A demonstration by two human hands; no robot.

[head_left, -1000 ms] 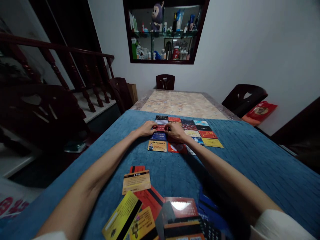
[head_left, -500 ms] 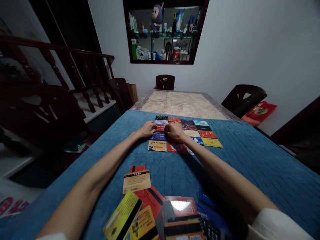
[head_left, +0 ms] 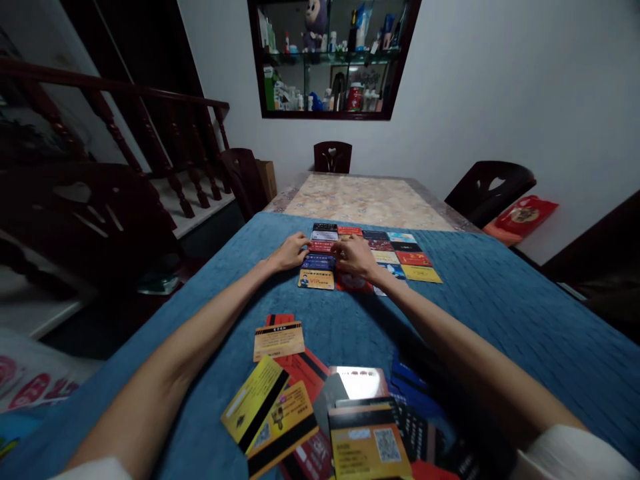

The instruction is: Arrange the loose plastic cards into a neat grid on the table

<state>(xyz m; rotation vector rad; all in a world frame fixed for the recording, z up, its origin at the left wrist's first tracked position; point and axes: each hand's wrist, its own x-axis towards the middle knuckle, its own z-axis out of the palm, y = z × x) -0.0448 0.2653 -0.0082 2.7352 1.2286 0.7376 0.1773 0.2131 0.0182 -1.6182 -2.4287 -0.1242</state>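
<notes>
A red card (head_left: 321, 247) lies in the left column of a grid of cards on the blue cloth. My left hand (head_left: 291, 253) has its bent fingertips at that card's left end. At the opposite end are the curled fingers of my right hand (head_left: 353, 256), which cover parts of the neighbouring cards. Directly below the red card are a blue card (head_left: 319, 262) and an orange VIP card (head_left: 316, 280). A silver card (head_left: 325, 235) and a black card (head_left: 325, 227) lie above it. Under my right wrist, another red card (head_left: 354, 283) is partly hidden.
Loose, overlapping cards lie nearer me, among them a yellow card (head_left: 255, 400) and a gold card with a QR code (head_left: 370, 443). The blue cloth (head_left: 500, 320) covers the near part of the table (head_left: 365, 197). Dark chairs (head_left: 490, 190) stand around it.
The view has tilted down a little, showing more of the loose cards. Both hands stay at the red card's ends, with only slight finger movement.
</notes>
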